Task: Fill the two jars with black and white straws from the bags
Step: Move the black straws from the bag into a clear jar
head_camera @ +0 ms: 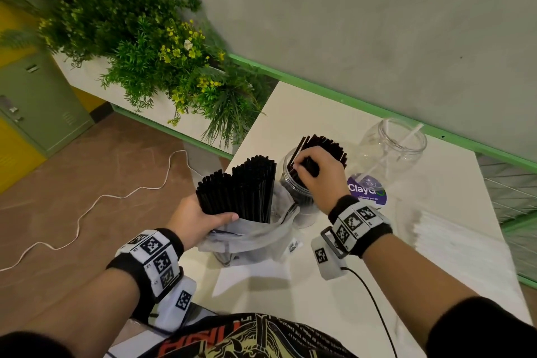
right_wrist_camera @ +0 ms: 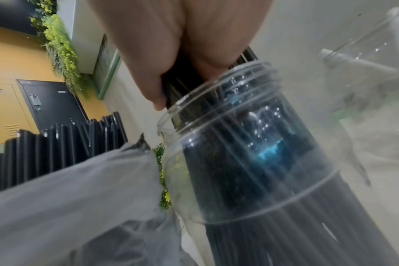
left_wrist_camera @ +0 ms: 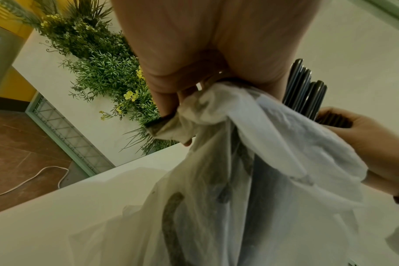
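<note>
the left hand (head_camera: 197, 219) grips the gathered neck of the clear bag (head_camera: 252, 237), fingers and thumb curled round the plastic and the black straws (head_camera: 241, 189) that stand up out of it in a fanned bundle. the bag sits on the white table (head_camera: 334, 285), just left of the near jar (head_camera: 302, 200) and touching it. the right hand (head_camera: 316, 174) is over the mouth of that jar, fingers curled round a small bunch of black straws whose lower ends are inside the jar; the jar already holds many black straws, their tops sticking out past the rim behind the hand. in the right wrist view the fingers (right_wrist_camera: 153, 86) press the bunch against the jar's threaded rim. right of this jar, close beside it, stands the second jar (head_camera: 389, 151), clear, with a few white straws (head_camera: 406, 136) leaning in it. a purple sticker (head_camera: 367, 192) lies on the table under that jar, seen through it. further right of the jars, white straws lie in a clear bag (head_camera: 453, 238) flat on the table. left of the table, beyond the bag, a planter (head_camera: 151, 46) with green leaves and yellow flowers, and a white cable (head_camera: 96, 203) on the brown floor.
</note>
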Demonstrator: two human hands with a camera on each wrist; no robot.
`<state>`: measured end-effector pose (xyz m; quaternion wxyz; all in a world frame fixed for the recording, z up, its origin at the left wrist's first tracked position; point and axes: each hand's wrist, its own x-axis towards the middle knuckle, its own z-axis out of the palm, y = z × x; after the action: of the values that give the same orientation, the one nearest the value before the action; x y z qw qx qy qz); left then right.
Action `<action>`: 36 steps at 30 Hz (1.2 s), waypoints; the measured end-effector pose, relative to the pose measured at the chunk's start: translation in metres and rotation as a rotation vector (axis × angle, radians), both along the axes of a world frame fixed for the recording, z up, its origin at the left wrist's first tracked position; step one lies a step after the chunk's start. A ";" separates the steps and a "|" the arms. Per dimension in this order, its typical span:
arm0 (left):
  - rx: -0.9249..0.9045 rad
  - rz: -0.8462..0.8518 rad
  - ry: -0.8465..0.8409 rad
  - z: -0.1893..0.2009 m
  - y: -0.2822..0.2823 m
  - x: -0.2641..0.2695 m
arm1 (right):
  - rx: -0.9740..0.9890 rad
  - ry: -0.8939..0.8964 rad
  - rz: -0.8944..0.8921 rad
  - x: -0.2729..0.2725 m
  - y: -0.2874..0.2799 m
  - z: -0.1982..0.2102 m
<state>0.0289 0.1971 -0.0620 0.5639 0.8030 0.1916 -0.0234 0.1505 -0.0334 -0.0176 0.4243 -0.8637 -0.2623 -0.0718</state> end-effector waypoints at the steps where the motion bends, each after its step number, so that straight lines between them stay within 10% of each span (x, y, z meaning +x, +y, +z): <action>1: 0.006 0.001 0.000 0.000 0.000 0.000 | -0.004 0.017 0.008 0.002 -0.001 0.000; 8: -0.008 0.013 0.013 0.001 0.000 0.000 | -0.028 0.261 0.143 0.014 -0.019 0.016; 17: 0.025 0.017 0.036 0.006 -0.002 -0.001 | 0.152 0.075 -0.051 0.009 -0.026 0.012; 26: -0.001 0.026 0.015 0.009 -0.003 -0.002 | -0.140 -0.348 -0.136 0.007 -0.036 0.001; 36: -0.027 0.024 0.015 0.008 -0.003 -0.001 | -0.083 -0.280 -0.194 0.026 -0.046 0.020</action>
<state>0.0277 0.1943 -0.0535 0.5733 0.7928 0.2053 -0.0253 0.1766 -0.0790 0.0026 0.3387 -0.8834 -0.2370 -0.2209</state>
